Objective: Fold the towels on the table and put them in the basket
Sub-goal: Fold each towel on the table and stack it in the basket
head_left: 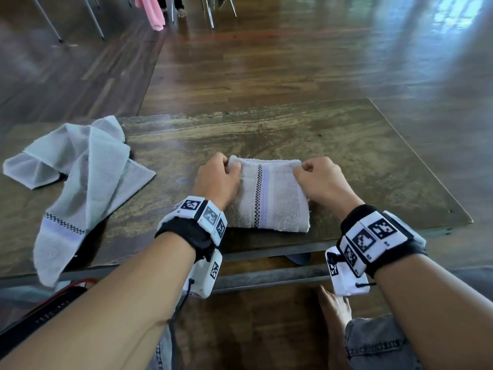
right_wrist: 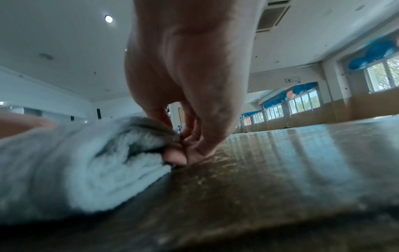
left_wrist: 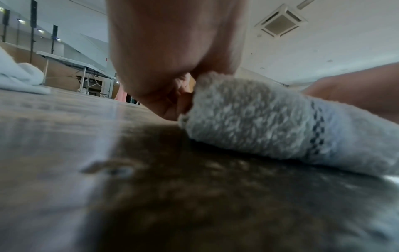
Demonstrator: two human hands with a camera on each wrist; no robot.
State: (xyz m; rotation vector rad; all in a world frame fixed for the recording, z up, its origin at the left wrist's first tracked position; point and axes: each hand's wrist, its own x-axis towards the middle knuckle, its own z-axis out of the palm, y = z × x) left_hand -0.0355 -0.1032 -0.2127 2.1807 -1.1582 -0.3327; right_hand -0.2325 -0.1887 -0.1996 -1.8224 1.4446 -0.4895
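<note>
A folded beige towel point(head_left: 269, 198) with a checked stripe lies near the front edge of the wooden table point(head_left: 346, 145). My left hand point(head_left: 217, 180) pinches its far left corner, and my right hand point(head_left: 318, 180) pinches its far right corner. In the left wrist view the left hand point(left_wrist: 172, 95) grips the fuzzy towel point(left_wrist: 259, 122) edge just above the tabletop. Seen from the right wrist, the right hand point(right_wrist: 185, 145) holds the layered towel point(right_wrist: 86, 163) corner down at the table. A second, pale grey towel point(head_left: 80, 182) lies crumpled at the table's left. No basket is in view.
The crumpled towel hangs over the table's front left edge. Bare wood shows behind and right of the folded towel. Chair legs point(head_left: 210, 14) and a pink cloth point(head_left: 152, 12) stand on the floor far behind. My knee in jeans point(head_left: 378, 345) and a bare foot point(head_left: 334, 308) are below the table edge.
</note>
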